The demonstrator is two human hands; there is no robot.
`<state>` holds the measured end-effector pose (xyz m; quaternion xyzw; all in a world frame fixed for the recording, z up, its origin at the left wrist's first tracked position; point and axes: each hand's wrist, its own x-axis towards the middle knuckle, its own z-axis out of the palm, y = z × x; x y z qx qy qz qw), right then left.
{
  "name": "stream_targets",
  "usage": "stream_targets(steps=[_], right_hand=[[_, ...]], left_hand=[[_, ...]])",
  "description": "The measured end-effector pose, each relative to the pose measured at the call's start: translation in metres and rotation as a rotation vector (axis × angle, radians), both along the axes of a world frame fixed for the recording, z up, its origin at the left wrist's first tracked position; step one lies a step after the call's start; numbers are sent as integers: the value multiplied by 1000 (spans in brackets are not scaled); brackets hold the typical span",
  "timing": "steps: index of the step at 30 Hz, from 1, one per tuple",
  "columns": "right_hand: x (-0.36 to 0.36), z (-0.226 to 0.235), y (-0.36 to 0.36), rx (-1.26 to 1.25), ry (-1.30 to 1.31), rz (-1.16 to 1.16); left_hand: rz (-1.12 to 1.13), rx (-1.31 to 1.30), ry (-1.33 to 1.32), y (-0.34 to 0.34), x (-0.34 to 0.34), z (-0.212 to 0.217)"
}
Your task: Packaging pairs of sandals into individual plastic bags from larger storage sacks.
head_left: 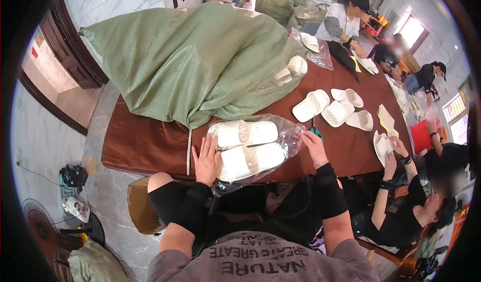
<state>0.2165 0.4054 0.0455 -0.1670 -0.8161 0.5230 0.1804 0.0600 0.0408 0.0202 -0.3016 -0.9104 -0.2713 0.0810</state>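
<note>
Pair of white slippers (249,146) sits inside a clear plastic bag (289,131) at the near edge of the brown counter (145,141), right in front of the person. Left hand (207,159): flat, fingers spread, palm down against the bag's left end beside the slippers. Right hand (313,145): fingers curled, pinching the bag's plastic at its right end; can't tell how tight. Big green woven sack (200,61) lies across the counter just behind the bag, touching it. Loose white slippers (333,109) further along the counter to the right, well apart from the bag. Another person (401,212) sits at the right side holding a white slipper (382,145) in both hands. More people at the far end
</note>
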Motion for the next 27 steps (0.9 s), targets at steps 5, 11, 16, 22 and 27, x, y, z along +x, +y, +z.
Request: stream_targets(steps=[5,11,16,22,27], right_hand=[[16,57,-11,-765,144,78],[13,56,-17,-695,-403,425],[-10,60,-27,-839,-71,414],[-36,37,-49,-488,-378,275],[-45,10,-62,-180,-412,141]], left_hand=[[-21,-90,104,-14,-22,-1],[-33,73,17,-17,-21,6],[-13,-45,97,-15,-21,3],[5,-66,73,-15,-21,3],[-5,-100,89,-16,-20,8]])
